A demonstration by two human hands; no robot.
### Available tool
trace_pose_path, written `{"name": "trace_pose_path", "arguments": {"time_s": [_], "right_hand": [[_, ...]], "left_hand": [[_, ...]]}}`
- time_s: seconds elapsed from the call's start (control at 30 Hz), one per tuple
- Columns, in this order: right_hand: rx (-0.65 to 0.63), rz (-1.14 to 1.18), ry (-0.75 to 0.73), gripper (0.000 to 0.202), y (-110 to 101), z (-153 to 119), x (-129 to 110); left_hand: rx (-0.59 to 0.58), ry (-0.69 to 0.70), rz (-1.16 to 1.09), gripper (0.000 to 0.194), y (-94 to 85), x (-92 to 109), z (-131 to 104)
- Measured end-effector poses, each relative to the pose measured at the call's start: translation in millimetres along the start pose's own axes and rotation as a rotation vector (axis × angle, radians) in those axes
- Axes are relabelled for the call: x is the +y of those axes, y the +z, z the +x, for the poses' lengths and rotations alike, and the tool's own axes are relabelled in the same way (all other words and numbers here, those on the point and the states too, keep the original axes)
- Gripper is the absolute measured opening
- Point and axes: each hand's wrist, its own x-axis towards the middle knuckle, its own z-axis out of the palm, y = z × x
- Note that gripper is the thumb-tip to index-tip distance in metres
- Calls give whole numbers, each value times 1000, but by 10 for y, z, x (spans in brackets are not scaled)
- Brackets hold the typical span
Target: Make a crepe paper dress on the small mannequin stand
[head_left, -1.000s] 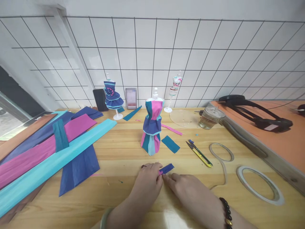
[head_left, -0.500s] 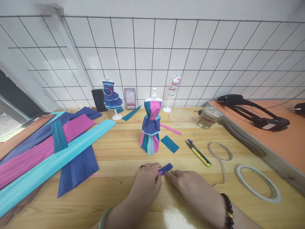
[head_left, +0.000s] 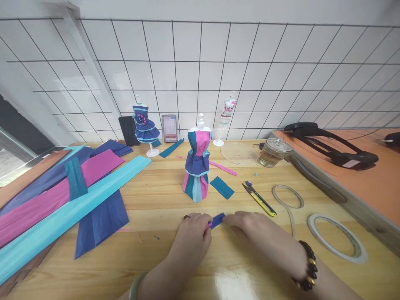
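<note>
A short dark blue crepe paper strip [head_left: 218,221] lies low over the table between my hands, with a bit of pink at its left end. My left hand [head_left: 194,235] is closed, its thumb and fingers curled on that pink end. At the opposite end, the bent fingers of my right hand [head_left: 254,227] pinch the strip's tip; the thumb is mostly hidden. Just beyond stands a small dress form [head_left: 198,162] wearing a pink, teal and blue paper dress. A teal paper piece [head_left: 222,187] lies to the right of its hem.
Yellow-handled thread snips [head_left: 260,201] and two tape rolls [head_left: 337,238] [head_left: 288,196] lie right. A lidded glass [head_left: 275,153] stands behind them. Coloured crepe sheets [head_left: 75,200] cover the left. Two more dress forms [head_left: 146,129] [head_left: 227,118] and phones [head_left: 170,129] stand near the tiled wall.
My right hand has shifted a little right, from the strip's lower edge to its right tip, and its wrist has turned. My left hand stays nearly in place. Less pink shows.
</note>
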Motion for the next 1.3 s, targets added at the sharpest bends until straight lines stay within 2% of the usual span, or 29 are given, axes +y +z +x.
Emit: {"name": "trace_pose_path", "arguments": {"time_s": [0.1,0.2,0.33,0.53,0.87,1.07,1.3], "right_hand": [[-4,122,93,22,5,70,140],[-42,262,102,12,74,144,268],[-11,378,145,2,146,204,358],[-45,503,84,10,154,230,368],[-35,468,-2,21,164,250,379],[-21,385,57,19,156,253,340],[-23,385,81,17,151,265,323]], "left_hand": [[11,19,16,23,19,-20,-3],[22,45,34,23,51,-52,-6],[23,55,64,24,70,-70,-3],[15,76,101,28,54,-63,-12],[10,126,132,29,43,-62,-18],[3,158,142,30,34,-73,-20],[-82,227,309,35,21,-68,-7]]}}
